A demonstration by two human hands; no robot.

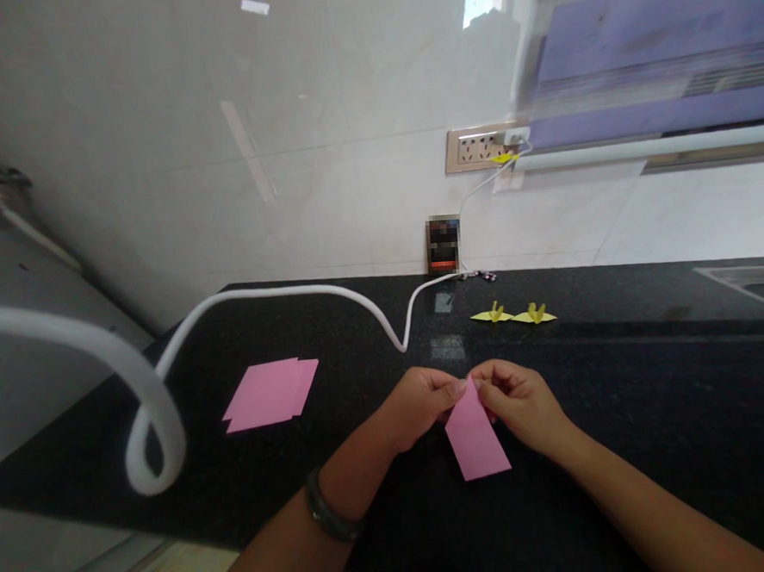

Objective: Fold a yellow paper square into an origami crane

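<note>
Both my hands pinch the far end of a folded pink paper (pixel 479 440) above the black countertop. My left hand (pixel 424 402) has its thumb and fingers closed on the left side of the tip. From the right, my right hand (pixel 518 398) grips the same tip between thumb and fingers. The paper's near end is a flat strip hanging toward me; its far end narrows to a point. To the left lie pink paper sheets (pixel 269 395), overlapping and slightly offset. Beyond my right hand sit two small yellow folded-paper pieces (pixel 532 314), side by side.
A thick white cable (pixel 317 290) loops across the left and back of the black countertop (pixel 359 330). A phone-like device (pixel 443 246) leans on the tiled wall under a socket panel (pixel 468 149). A sink edge (pixel 744 285) shows at right, a faucet (pixel 0 178) at far left.
</note>
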